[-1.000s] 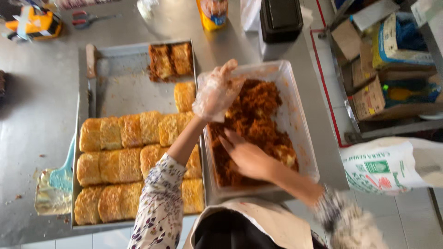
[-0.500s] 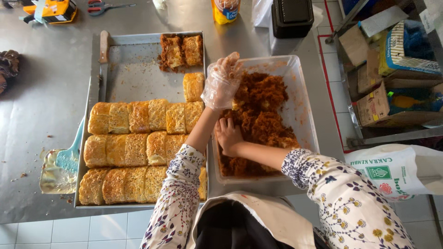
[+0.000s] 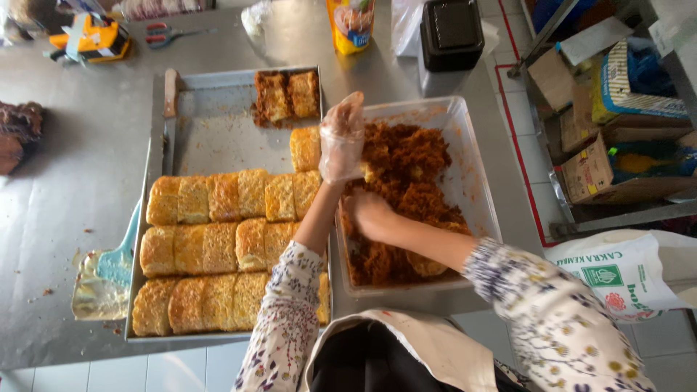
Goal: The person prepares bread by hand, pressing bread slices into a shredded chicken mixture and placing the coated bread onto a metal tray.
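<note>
Our right hand [image 3: 370,214]: bare, low in the clear plastic tub [image 3: 475,156], fingers curled down into the brown shredded topping [image 3: 410,181]. They seem to press or gather it, but we cannot tell if they close around a piece, because the topping hides the fingertips.
Our left hand [image 3: 341,138]: in a thin clear glove, at the left rim of the tub, just above the right hand. Fingers loosely bent, half open; a pale bread piece [image 3: 374,170] lies under them in the topping, and we cannot tell if they grip it.
Topping: fills the middle and near part of the tub; the far and right walls are only smeared.
Bread rolls [image 3: 232,247]: three crumbed rows on the metal baking tray [image 3: 218,116], directly left of the tub, with one more roll [image 3: 305,147] just beside our gloved hand.
Coated pieces [image 3: 287,94]: two dark ones in the tray's far corner, left of the tub's far end.
Step, as we judge: a roll is being rolled in the topping.
Next move calls for: a light lift, so the coating does not fall, then a short carry left to the coated pieces.
Spatula [image 3: 120,258]: pale blue, beyond the tray, far left of the tub.
Yellow pouch [image 3: 352,25]: behind the tub, on the steel table [image 3: 65,203].
</note>
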